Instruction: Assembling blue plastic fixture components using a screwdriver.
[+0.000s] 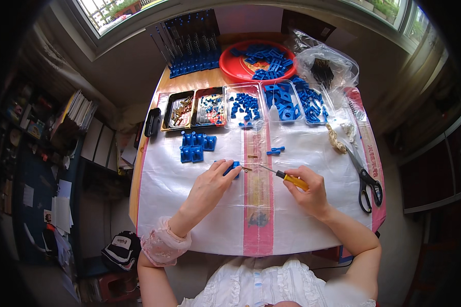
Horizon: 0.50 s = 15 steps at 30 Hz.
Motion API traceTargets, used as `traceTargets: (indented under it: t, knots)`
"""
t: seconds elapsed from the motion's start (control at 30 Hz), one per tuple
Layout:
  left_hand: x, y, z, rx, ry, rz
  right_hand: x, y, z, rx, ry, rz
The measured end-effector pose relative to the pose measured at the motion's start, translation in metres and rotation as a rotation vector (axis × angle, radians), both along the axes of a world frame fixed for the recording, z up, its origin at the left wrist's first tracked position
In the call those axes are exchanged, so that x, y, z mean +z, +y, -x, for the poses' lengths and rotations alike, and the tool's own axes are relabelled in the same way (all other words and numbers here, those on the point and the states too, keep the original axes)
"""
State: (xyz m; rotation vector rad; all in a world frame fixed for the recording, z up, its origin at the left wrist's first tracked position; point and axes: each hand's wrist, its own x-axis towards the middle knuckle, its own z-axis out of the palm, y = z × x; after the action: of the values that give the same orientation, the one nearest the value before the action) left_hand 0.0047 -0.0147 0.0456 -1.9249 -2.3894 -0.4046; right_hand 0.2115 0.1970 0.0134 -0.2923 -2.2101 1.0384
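My left hand [213, 183] is closed around a blue plastic part [233, 170] on the table, its fingers covering much of it. In my right hand [308, 190] is a screwdriver [295, 181] with a yellow and black handle. Its thin shaft points left, toward the blue part, and its tip is apart from it. Small brass pieces [252, 156] lie between the hands. Just beyond them rest a few small blue pieces [275, 151]. A group of blue plastic assemblies [196, 147] stands beyond my left hand.
A row of trays holds brass pieces [181, 110], tiny mixed parts [210, 106] and blue parts [245, 107]. Behind are a red basin [231, 73] of blue parts, a rack of blue pieces [193, 64] and a clear bag [338, 64]. Black-handled scissors [366, 184] lie at the right.
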Motion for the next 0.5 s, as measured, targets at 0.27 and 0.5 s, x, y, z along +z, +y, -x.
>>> traceTargets:
  t: [0.27,0.5]
  knots:
    - [-0.007,0.004,-0.004,0.028,0.015,-0.056,0.009,0.032,0.002,-0.347,-0.130,-0.359]
    - [-0.008,0.010,-0.001,0.146,0.028,-0.099,0.005,0.048,0.003,-0.476,-0.282,-0.460]
